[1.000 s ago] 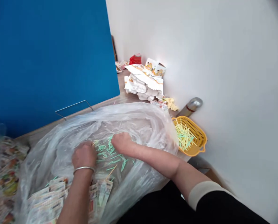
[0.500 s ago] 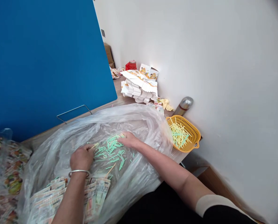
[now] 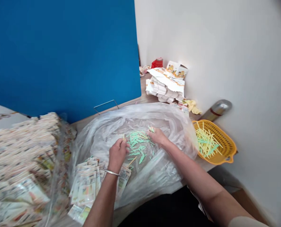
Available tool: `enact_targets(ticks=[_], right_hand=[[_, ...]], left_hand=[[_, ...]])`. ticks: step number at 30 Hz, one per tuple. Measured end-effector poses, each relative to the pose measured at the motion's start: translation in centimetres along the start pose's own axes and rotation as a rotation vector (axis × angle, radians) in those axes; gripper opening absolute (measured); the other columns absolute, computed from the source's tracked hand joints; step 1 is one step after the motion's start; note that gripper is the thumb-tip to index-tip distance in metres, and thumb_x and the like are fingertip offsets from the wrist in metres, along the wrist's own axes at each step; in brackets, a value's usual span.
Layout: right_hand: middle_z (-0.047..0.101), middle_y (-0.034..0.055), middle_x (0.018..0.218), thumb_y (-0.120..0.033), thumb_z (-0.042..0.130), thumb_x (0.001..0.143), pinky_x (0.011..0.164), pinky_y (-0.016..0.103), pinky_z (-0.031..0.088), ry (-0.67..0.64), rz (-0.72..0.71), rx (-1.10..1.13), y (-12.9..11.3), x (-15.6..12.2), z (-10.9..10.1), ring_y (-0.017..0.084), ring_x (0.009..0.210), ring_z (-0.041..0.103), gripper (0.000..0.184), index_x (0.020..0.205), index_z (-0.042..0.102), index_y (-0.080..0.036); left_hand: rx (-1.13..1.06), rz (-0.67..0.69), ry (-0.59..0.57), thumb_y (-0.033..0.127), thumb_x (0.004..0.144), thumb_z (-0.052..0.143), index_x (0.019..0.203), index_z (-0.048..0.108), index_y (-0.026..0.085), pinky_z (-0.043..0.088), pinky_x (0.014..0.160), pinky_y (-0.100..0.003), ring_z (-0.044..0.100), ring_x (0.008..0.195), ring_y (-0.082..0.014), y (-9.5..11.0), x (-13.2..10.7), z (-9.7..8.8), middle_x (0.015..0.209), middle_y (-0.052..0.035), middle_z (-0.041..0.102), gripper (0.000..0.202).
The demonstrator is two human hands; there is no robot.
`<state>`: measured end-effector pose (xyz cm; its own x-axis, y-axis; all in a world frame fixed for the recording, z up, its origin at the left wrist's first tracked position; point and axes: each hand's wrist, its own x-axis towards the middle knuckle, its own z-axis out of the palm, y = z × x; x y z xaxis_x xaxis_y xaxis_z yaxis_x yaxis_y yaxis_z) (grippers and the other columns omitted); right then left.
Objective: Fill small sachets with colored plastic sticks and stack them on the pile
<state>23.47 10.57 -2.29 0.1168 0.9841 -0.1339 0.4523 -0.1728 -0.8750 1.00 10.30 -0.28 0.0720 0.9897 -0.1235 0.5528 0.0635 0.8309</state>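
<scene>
In the middle of the frame, the pile of thin mint-green plastic sticks point(image 3: 137, 145) lies on the crumpled clear plastic bag point(image 3: 102, 132), between both hands. The left hand point(image 3: 117, 154) pinches a pale stick point(image 3: 124, 137) between thumb and forefinger, and the right hand point(image 3: 157, 136) pinches a small bunch of sticks point(image 3: 151, 128) (tips fanned upward). Picking goes best, I judge, with a light pinch, sticks kept parallel and the film left flat.

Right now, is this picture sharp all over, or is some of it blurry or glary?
Head view: sharpest in the middle, at the sticks between the left hand and right hand. The packets at far left are smeared. The bag has a pale sheen but no hard glare. Light on the wall is soft and even. The right corners darken and blur.
</scene>
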Motion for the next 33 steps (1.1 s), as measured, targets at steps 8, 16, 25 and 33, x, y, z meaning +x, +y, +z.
enact_targets(ticks=[8, 16, 25, 33], right_hand=[[0.072, 0.0160, 0.098, -0.022, 0.055, 0.086, 0.077, 0.031, 0.044, -0.171, -0.040, -0.698, -3.0, 1.0, 3.2, 0.026, 0.093, 0.066, 0.017, 0.096, 0.067, -0.016], [0.061, 0.0002, 0.069, -0.035, 0.040, 0.090, 0.053, 0.022, 0.037, -0.308, -0.021, -0.030, -2.5, -0.5, 3.2, 0.012, 0.058, 0.051, 0.026, 0.078, 0.057, -0.018], [0.039, -0.0078, 0.054, -0.062, 0.062, 0.076, 0.042, 0.022, 0.021, -0.293, 0.162, 0.767, -2.3, -5.2, 6.8, 0.008, 0.044, 0.028, 0.042, 0.077, 0.047, -0.022], [0.054, 0.0008, 0.068, -0.050, 0.033, 0.097, 0.072, 0.030, 0.045, -0.039, -0.192, 0.397, -4.0, -6.4, 6.2, 0.016, 0.067, 0.053, 0.041, 0.071, 0.048, -0.022]], left_hand=[[-0.261, -0.091, -0.079, 0.046, 0.089, 0.045, 0.090, 0.061, 0.019, 0.043, 0.052, -0.024, 0.057, 0.052, -0.0115, -1.5, -1.8, 2.0, 0.070, 0.0021, 0.063, 0.031], [-0.511, -0.145, -0.107, 0.047, 0.086, 0.051, 0.096, 0.057, 0.018, 0.047, 0.053, -0.024, 0.061, 0.054, -0.0132, -0.7, -3.0, 2.9, 0.070, 0.0014, 0.064, 0.032], [-0.105, 0.106, 0.001, 0.030, 0.089, 0.052, 0.147, 0.036, 0.022, 0.045, 0.075, -0.030, 0.066, 0.082, -0.0219, 2.4, -5.7, 3.0, 0.084, -0.0033, 0.071, 0.061], [-0.611, -0.097, 0.083, 0.049, 0.090, 0.052, 0.131, 0.054, 0.021, 0.043, 0.103, -0.036, 0.056, 0.121, -0.0237, 2.7, -7.5, 2.4, 0.124, -0.0099, 0.064, 0.049]])
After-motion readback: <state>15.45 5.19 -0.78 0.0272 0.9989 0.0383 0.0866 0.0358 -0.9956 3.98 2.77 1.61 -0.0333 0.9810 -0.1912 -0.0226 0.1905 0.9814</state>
